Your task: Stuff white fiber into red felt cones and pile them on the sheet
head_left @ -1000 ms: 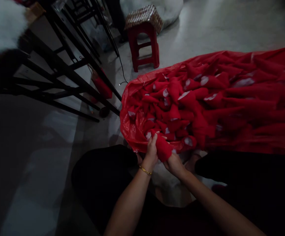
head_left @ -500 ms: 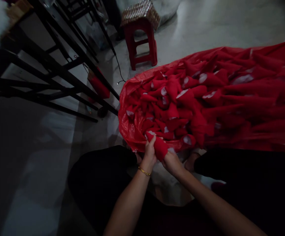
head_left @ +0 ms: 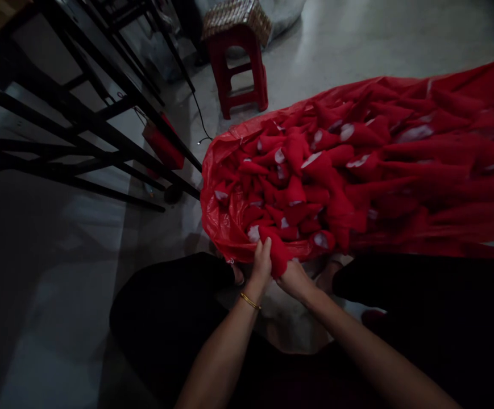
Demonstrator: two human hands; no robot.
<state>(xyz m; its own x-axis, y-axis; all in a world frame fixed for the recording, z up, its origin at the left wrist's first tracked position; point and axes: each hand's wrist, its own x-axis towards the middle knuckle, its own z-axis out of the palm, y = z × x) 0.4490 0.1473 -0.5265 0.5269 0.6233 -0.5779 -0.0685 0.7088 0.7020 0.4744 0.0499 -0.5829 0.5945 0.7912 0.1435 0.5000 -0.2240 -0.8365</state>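
Between my two hands is a red cone-shaped cloth piece (head_left: 278,253), its narrow tip pointing up and to the left. My left hand (head_left: 262,262), with a gold bangle at the wrist, is closed on its left side, thumb on top. My right hand (head_left: 294,279) is closed round its lower right end, where a little white stuffing shows. Just beyond my hands, a large red plastic bag (head_left: 219,227) lies open, filled with many similar red pieces (head_left: 315,162) showing white stuffing at their open ends.
A red plastic stool (head_left: 240,71) with a woven cover stands behind the bag. To the left are black metal table legs (head_left: 102,130), with a red paper bag (head_left: 164,142) beside them. A thin cable (head_left: 200,116) lies on the floor. My black-clad knees flank my hands.
The view has shifted slightly, so the scene sits a little further left. My hands still hold the red cloth piece, which is now turned more upright.
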